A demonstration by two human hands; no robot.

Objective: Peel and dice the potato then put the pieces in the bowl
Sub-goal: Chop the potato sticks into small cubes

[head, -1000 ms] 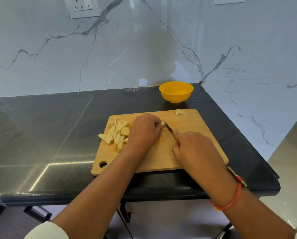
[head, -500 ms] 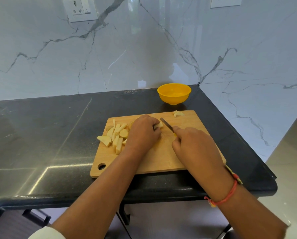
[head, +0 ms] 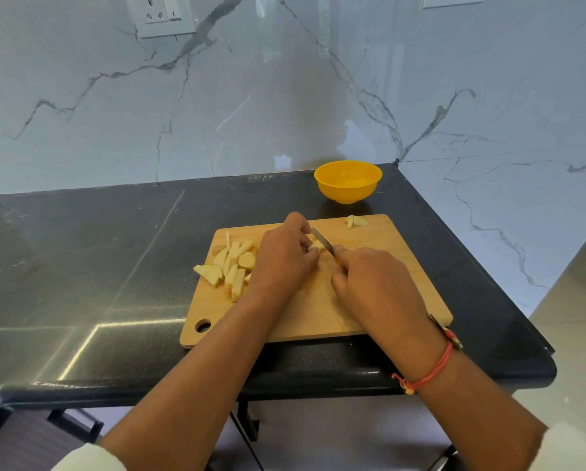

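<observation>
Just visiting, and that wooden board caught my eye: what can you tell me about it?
The cutting board looks like pale wood, rectangular, with rounded corners and a round hole in its near left corner. It lies flat on the dark countertop, before the yellow bowl. Potato pieces lie on its left part, two more at its far edge. The left hand and right hand work over its middle.

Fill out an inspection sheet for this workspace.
Surface: black countertop with a wooden cutting board on it.
Job's things: cut potato pieces piled on the board's left side; two stray pieces at its far edge; yellow bowl behind the board, no pieces seen in it.
Clutter: nothing seen.
Hands: left hand holds a potato piece; right hand grips the knife, blade against that piece.
Cables: nothing seen.
Surroundings: marble wall with a wall socket.
</observation>
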